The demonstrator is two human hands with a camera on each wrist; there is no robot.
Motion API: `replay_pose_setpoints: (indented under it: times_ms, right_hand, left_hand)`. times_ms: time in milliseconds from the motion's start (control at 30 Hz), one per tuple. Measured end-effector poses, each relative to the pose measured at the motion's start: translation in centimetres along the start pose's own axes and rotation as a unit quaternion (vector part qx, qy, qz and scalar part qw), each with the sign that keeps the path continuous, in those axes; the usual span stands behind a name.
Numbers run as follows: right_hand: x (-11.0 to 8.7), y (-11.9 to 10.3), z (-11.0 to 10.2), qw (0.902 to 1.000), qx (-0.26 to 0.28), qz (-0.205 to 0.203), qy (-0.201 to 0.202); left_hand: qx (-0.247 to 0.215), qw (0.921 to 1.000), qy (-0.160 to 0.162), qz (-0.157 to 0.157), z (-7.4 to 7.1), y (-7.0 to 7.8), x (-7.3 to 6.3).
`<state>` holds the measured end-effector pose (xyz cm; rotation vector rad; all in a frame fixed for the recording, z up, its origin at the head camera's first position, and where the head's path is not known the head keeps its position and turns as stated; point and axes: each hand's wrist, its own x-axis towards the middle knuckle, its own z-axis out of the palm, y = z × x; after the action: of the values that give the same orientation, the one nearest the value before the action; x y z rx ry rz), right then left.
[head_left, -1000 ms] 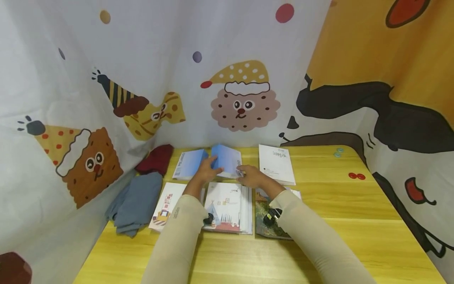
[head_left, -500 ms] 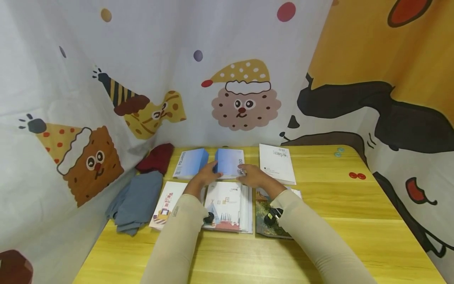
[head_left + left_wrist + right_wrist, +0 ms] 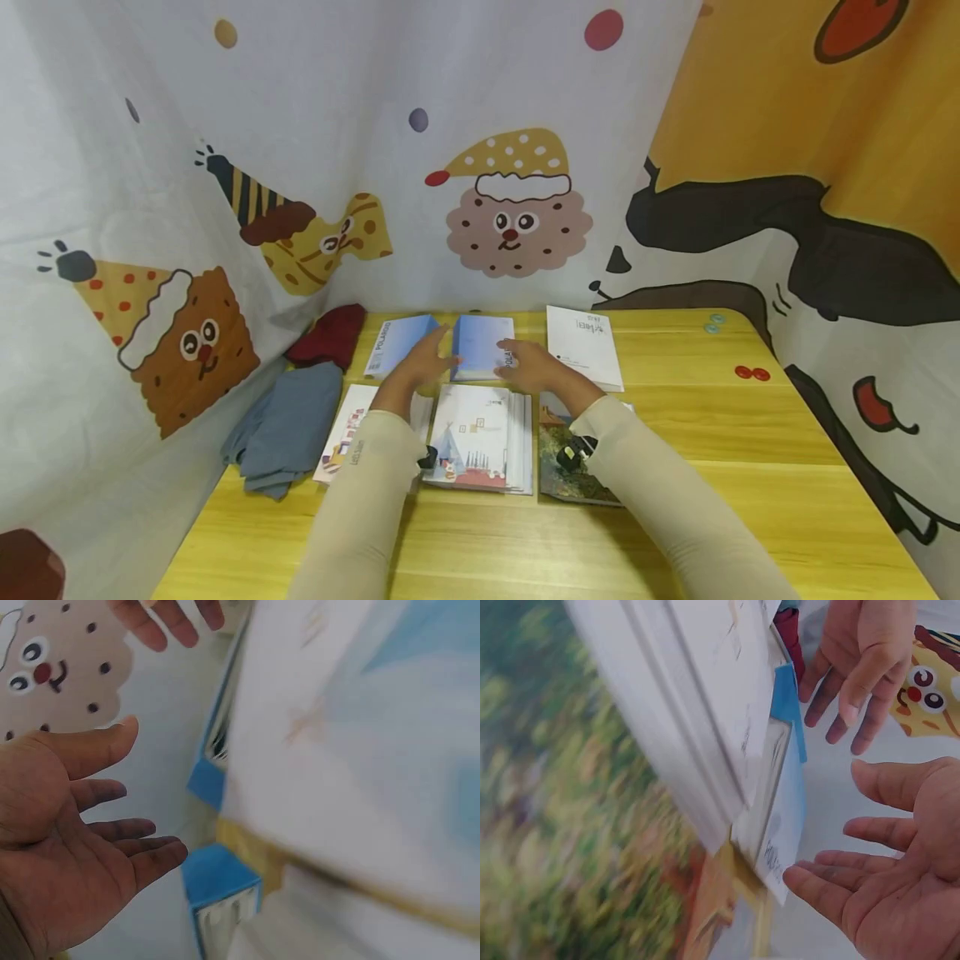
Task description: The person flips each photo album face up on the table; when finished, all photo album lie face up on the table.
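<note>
Two blue-and-white boxes lettered POLAROID lie side by side at the back of the table. My left hand (image 3: 418,365) hovers over the gap by the left box (image 3: 401,333), its fingers apart and holding nothing. My right hand (image 3: 529,367) is at the right edge of the right box (image 3: 478,342), fingers spread and fingertips overlapping its lettered end. Both palms face each other. In the left wrist view, the left hand (image 3: 82,840) has loose fingers; in the right wrist view, the right hand (image 3: 900,862) does too, close to the lettered box (image 3: 784,825).
A white book (image 3: 585,350) lies to the right. In front are an illustrated white book (image 3: 345,429), a stack of books (image 3: 471,437) and a green-covered book (image 3: 558,479) under the right sleeve. Grey cloth (image 3: 292,425), dark red cloth (image 3: 330,337) and red rings (image 3: 752,373) lie around the sides.
The right blue box, earlier tilted up between both hands, now lies flat beside the other. My left hand has come away from it to the left; my right hand stays near its edge.
</note>
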<state>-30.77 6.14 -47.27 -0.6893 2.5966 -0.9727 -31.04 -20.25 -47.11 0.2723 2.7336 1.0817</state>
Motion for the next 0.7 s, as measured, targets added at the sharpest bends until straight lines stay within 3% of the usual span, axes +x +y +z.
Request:
replay_pose_setpoints:
  times_ms: [133, 333, 700]
  right_hand:
    - [0.6, -0.8, 0.5, 0.9995, 0.008, -0.029, 0.008]
    - [1.8, -2.2, 1.9, 0.9963, 0.056, -0.065, 0.007]
    - [3.8, -5.2, 5.0, 0.9943, 0.086, -0.058, -0.024]
  left_hand:
    - [-0.004, 1.0, 0.006, 0.003, -1.8, -0.7, -0.5]
    - [0.001, 0.9997, 0.002, -0.026, -3.8, -2.1, -1.3]
    - [0.071, 0.9931, -0.016, -0.092, -4.5, -4.5, -1.8]
